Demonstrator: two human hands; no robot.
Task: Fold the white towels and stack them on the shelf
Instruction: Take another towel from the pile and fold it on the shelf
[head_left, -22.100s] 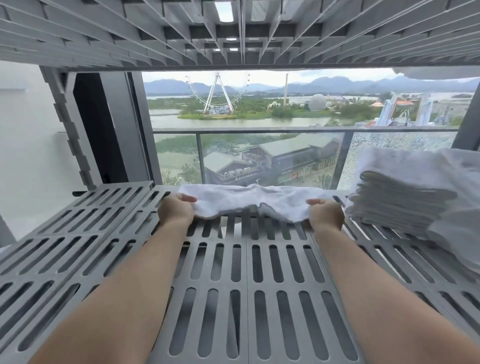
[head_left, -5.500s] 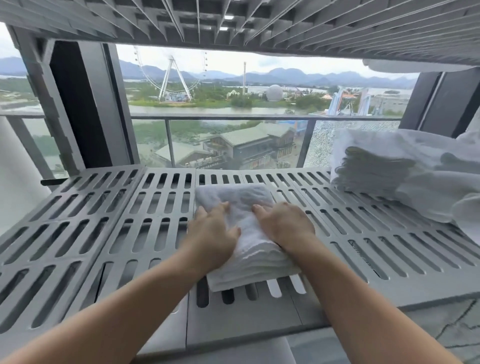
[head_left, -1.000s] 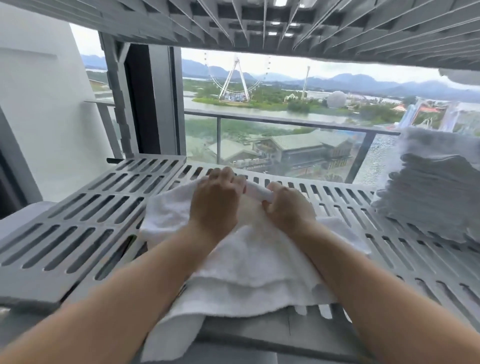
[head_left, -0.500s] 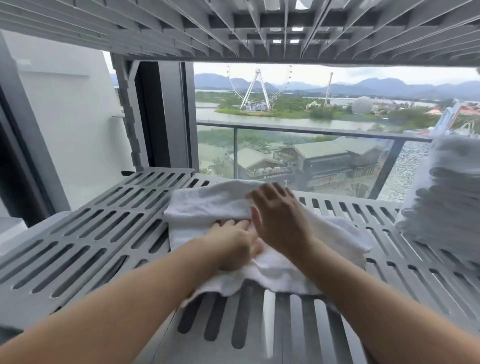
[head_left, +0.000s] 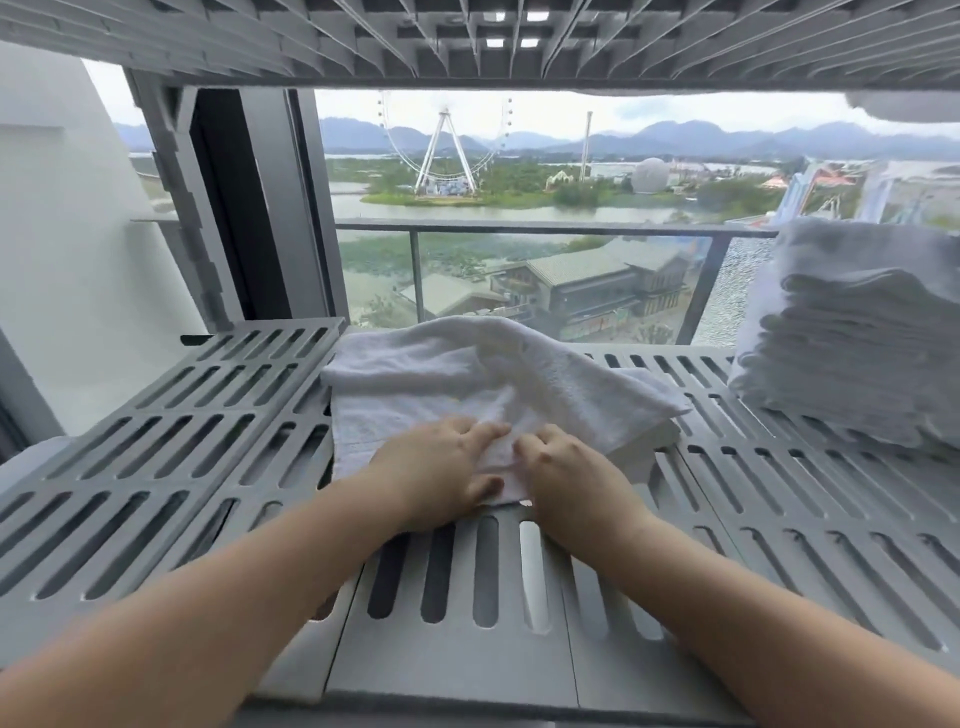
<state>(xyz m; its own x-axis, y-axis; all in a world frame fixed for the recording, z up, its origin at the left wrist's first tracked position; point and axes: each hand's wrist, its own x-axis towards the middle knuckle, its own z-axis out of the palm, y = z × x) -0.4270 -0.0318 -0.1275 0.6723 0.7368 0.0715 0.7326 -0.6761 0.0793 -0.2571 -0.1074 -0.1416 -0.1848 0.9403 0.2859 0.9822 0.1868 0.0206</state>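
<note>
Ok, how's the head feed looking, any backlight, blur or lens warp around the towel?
Head view: daylight comes from the window behind, but the towel, left hand and right hand are evenly lit, no glare; same view, wide-angle warp bends the shelf edges; same view, the folded stack at right looks soft and smeared.

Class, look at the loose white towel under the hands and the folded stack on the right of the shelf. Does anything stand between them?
Nothing visible does. Only bare slatted shelf lies between the towel and the stack, and the left hand and right hand already hold the towel.
</note>
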